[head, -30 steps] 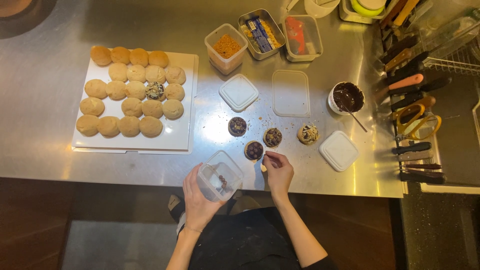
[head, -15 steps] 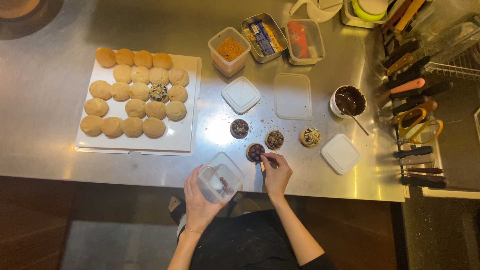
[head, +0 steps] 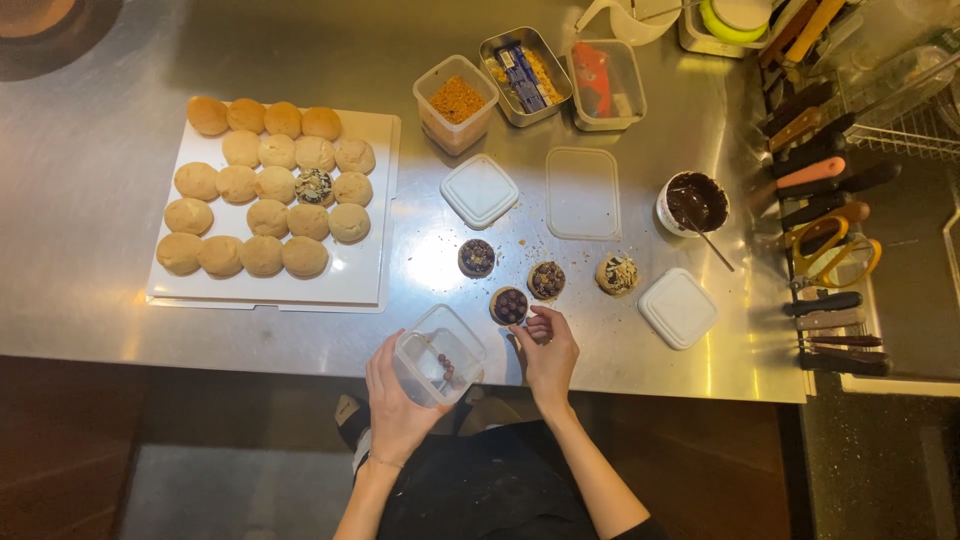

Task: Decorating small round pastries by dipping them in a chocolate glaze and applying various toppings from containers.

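Pastry kitchen: stainless steel worktop (head: 120, 80); white tray of plain buns (head: 362, 275) on it; knife rack (head: 830, 200) right of tray; topping tubs (head: 457, 102) behind.

Single head-worn view, looking steeply down from well above the steel counter (head: 120, 60) (near-vertical); counter's near edge and wearer's torso in frame.
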